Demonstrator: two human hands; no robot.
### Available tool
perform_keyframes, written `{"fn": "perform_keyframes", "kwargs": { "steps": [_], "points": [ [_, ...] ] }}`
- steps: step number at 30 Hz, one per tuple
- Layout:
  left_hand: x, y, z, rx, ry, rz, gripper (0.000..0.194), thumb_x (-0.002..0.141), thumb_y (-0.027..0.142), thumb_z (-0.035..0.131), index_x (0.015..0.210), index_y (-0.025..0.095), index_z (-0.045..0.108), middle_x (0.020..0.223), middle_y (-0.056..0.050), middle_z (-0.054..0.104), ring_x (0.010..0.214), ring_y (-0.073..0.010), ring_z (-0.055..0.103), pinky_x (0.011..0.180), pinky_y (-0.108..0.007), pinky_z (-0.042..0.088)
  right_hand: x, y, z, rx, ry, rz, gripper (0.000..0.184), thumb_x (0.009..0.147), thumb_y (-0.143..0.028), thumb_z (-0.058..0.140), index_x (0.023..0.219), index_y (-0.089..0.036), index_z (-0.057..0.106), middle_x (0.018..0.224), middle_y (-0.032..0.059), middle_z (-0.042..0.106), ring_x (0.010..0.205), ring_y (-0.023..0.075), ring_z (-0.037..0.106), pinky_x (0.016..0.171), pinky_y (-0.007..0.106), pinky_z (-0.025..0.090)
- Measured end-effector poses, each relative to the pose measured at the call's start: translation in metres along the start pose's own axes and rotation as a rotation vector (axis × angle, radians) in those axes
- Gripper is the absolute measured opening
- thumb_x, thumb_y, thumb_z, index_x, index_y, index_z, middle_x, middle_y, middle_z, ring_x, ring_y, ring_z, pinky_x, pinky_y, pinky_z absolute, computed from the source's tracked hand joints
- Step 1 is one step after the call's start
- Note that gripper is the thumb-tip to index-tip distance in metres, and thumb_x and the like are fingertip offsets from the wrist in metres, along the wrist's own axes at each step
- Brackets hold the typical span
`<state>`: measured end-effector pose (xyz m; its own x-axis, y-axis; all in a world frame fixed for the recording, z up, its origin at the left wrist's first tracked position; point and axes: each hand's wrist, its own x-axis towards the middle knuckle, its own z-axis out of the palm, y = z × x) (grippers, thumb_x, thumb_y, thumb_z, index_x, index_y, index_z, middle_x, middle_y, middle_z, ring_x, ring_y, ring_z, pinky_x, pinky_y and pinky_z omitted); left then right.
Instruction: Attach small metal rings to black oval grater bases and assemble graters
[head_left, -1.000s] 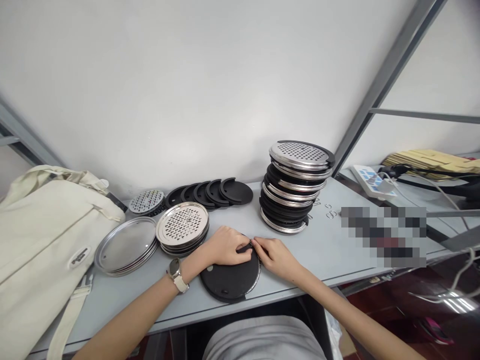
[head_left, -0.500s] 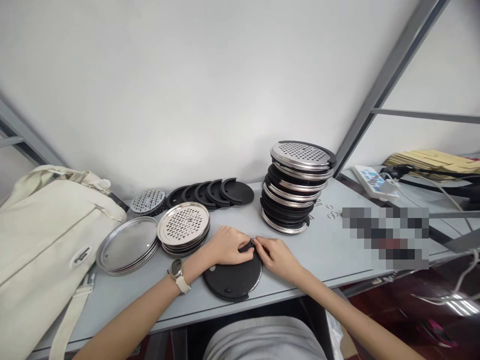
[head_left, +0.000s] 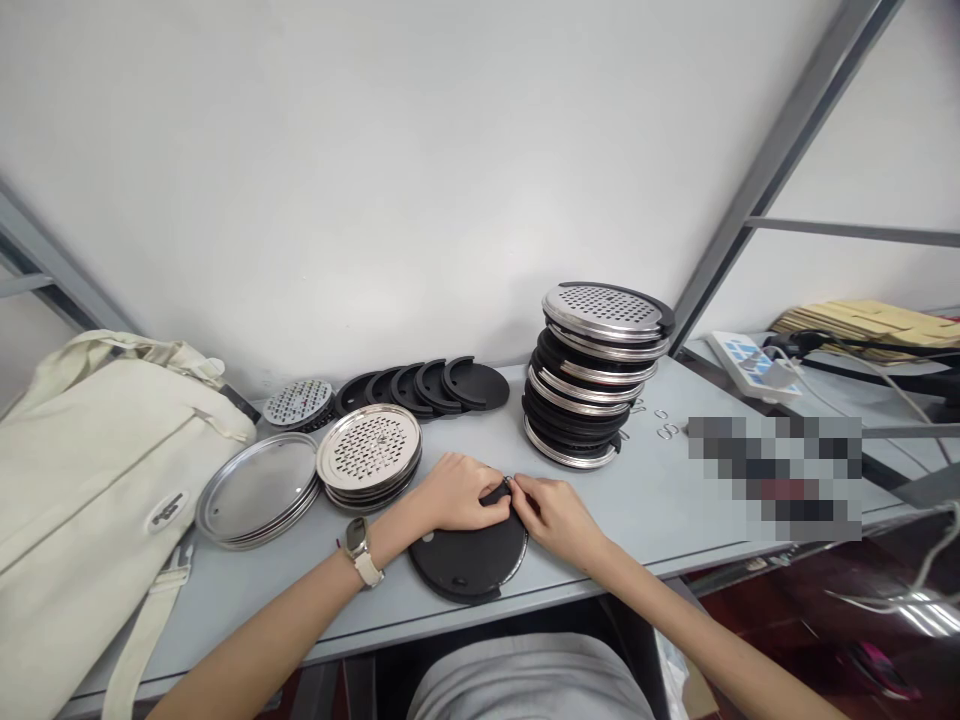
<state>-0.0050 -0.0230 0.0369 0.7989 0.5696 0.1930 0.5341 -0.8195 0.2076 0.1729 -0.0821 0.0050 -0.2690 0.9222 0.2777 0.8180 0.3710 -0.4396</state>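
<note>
A round black disc [head_left: 472, 565] with a raised rim and a thin metal edge on its right lies near the front of the table. My left hand [head_left: 469, 492], wearing a watch, is closed on its far edge, thumb over a black part there. From the right, my right hand [head_left: 551, 515] pinches a tiny metal piece [head_left: 508, 482] at the same edge, touching my left fingertips. Fingers hide most of that piece, so its exact shape cannot be made out. Loose S-shaped wire hooks [head_left: 667, 431] lie to the right.
A tall stack of black and metal discs [head_left: 600, 385] stands behind my right hand. To the left are perforated metal discs [head_left: 369, 450], plain metal discs [head_left: 259, 490], and a cream bag [head_left: 97, 480]. Several black discs [head_left: 480, 385] lean along the wall.
The view has shifted very slightly. Both hands keep their hold at the disc's far edge, with no other visible movement.
</note>
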Motion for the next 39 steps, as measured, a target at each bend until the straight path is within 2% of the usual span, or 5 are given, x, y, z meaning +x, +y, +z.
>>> {"fn": "perform_keyframes", "kwargs": {
  "steps": [14,28,36,39],
  "points": [
    [0.000,0.002,-0.001,-0.003,-0.013,-0.004,0.026,0.078,0.033,0.055,0.057,0.019,0.051,0.050,0.002,0.052,0.046,-0.0107,0.038,0.050,-0.028,0.018,-0.002,0.001,0.000,-0.040,0.002,-0.003,0.033,0.095,-0.027,0.035,0.066,-0.020,0.049,0.057,0.0019,0.057,0.052,0.0150,0.053,0.055,0.026,0.027],
    [0.000,0.002,-0.004,0.008,-0.013,0.004,0.027,0.082,0.034,0.054,0.060,0.019,0.053,0.054,0.001,0.056,0.049,-0.0115,0.045,0.050,-0.029,0.019,-0.006,0.000,0.000,-0.022,0.033,-0.010,0.034,0.094,-0.027,0.037,0.062,-0.021,0.048,0.054,0.0014,0.054,0.050,0.0145,0.050,0.054,0.027,0.026],
    [0.001,-0.004,-0.005,0.047,-0.001,0.000,0.027,0.084,0.033,0.053,0.061,0.018,0.056,0.055,0.001,0.058,0.050,-0.0118,0.048,0.052,-0.028,0.023,-0.001,-0.001,-0.009,0.248,0.074,0.084,0.038,0.098,-0.036,0.034,0.064,-0.021,0.042,0.052,-0.0049,0.041,0.048,0.0113,0.036,0.051,0.024,0.028],
    [0.001,-0.004,-0.005,0.063,0.001,0.012,0.027,0.085,0.033,0.053,0.062,0.018,0.056,0.056,0.001,0.059,0.050,-0.0121,0.048,0.052,-0.028,0.022,0.001,0.000,-0.010,0.282,0.075,0.105,0.038,0.099,-0.038,0.034,0.065,-0.022,0.039,0.053,-0.0058,0.036,0.050,0.0113,0.035,0.052,0.024,0.028]
  ]
}}
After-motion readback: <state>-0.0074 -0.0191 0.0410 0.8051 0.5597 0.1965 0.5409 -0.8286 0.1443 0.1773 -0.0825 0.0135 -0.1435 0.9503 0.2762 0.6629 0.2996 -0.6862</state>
